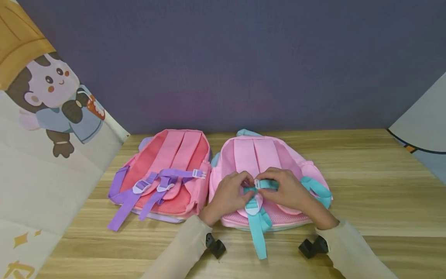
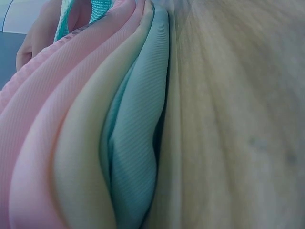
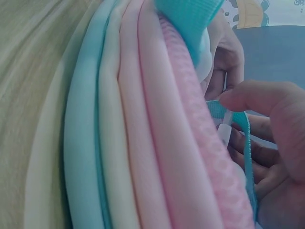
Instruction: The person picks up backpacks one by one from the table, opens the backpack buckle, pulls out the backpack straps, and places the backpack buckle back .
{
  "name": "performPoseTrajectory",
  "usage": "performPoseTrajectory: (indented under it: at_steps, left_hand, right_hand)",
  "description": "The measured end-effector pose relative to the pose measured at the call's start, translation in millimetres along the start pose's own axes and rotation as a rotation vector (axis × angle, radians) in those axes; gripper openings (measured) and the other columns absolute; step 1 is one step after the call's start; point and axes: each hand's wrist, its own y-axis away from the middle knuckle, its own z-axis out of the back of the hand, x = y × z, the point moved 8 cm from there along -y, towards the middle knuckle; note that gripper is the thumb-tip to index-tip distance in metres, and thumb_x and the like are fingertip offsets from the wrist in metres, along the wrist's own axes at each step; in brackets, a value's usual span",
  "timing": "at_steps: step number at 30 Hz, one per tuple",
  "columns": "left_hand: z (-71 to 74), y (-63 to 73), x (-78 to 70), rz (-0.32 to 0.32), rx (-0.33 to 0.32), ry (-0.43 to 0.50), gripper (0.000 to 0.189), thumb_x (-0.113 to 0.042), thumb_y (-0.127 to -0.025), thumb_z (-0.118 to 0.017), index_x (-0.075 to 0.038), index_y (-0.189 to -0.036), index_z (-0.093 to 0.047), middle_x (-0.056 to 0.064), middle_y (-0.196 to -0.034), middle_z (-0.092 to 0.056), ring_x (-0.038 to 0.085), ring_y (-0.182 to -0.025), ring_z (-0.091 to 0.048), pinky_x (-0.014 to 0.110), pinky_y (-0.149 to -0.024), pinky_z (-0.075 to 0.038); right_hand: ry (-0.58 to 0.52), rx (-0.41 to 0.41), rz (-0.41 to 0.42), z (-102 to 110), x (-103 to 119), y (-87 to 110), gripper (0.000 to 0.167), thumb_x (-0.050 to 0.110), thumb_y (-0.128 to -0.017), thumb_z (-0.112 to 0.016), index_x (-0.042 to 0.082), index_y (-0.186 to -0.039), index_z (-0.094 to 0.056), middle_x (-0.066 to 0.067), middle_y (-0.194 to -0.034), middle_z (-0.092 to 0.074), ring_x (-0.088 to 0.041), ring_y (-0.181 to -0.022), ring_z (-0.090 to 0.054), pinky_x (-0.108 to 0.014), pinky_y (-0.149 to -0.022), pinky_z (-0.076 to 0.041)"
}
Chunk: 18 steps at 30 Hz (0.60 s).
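A light pink backpack (image 1: 240, 155) lies back-side up on the table, its teal straps loose over the padding. Above its lower middle both hands meet at a small white plastic buckle (image 1: 257, 184). My right hand (image 1: 287, 190) pinches the teal strap (image 1: 271, 185) by the buckle, thumb and fingers on either side; the right wrist view shows this hand (image 3: 286, 129) close to the white buckle (image 3: 224, 132). My left hand (image 1: 230, 193) pinches a teal piece beside it, its fingertips partly hiding what they hold. A teal strap end (image 1: 257, 236) hangs toward the front through a white adjuster (image 1: 253, 207).
Left of the pink backpack, touching it, lies a coral-pink backpack (image 1: 158, 149) with purple straps (image 1: 122, 209) and a white buckle (image 1: 199, 174). A dark panel (image 1: 244, 69) rises behind the wooden table (image 1: 376, 193). A cartoon-printed sheet (image 1: 45, 186) stands at the left.
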Motion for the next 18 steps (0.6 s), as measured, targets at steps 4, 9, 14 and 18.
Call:
performPoseTrajectory:
  at_steps: [4,9,14,18]
  left_hand:
    - [-0.2,0.5,0.0,0.007,0.004,0.016,0.018,-0.013,-0.08,-0.072,-0.013,-0.095,-0.062,-0.002,-0.087,-0.066,0.014,-0.085,-0.059,0.029,-0.079,-0.045]
    - [-0.1,1.3,-0.2,0.013,0.011,0.015,0.016,-0.013,-0.08,-0.071,-0.013,-0.094,-0.062,-0.001,-0.087,-0.066,0.014,-0.085,-0.058,0.029,-0.079,-0.045]
    - [0.6,1.5,0.0,0.009,0.008,0.016,0.015,-0.012,-0.08,-0.071,-0.013,-0.093,-0.062,-0.001,-0.086,-0.065,0.014,-0.084,-0.057,0.028,-0.078,-0.045]
    - [-0.4,1.4,0.6,0.01,0.007,0.016,0.015,-0.012,-0.08,-0.071,-0.014,-0.092,-0.062,-0.002,-0.086,-0.065,0.013,-0.084,-0.057,0.027,-0.078,-0.044]
  right_hand:
    - [0.016,-0.009,-0.01,3.4,-0.4,2.5,0.026,0.009,-0.076,-0.077,0.009,-0.101,-0.071,0.005,-0.09,-0.067,-0.005,-0.078,-0.057,-0.025,-0.073,-0.051]
    - [0.013,-0.022,-0.01,8.4,0.7,4.6,0.028,0.005,-0.076,-0.076,0.006,-0.103,-0.071,0.002,-0.092,-0.069,-0.01,-0.082,-0.062,-0.03,-0.076,-0.054]
    - [0.02,-0.039,0.036,10.9,3.1,5.3,0.029,0.002,-0.074,-0.076,0.004,-0.102,-0.07,0.0,-0.092,-0.069,-0.009,-0.082,-0.062,-0.03,-0.075,-0.054]
    - [0.023,-0.051,0.047,12.3,2.7,6.8,0.029,0.002,-0.075,-0.076,0.004,-0.103,-0.07,0.002,-0.092,-0.068,-0.006,-0.08,-0.059,-0.028,-0.074,-0.053]
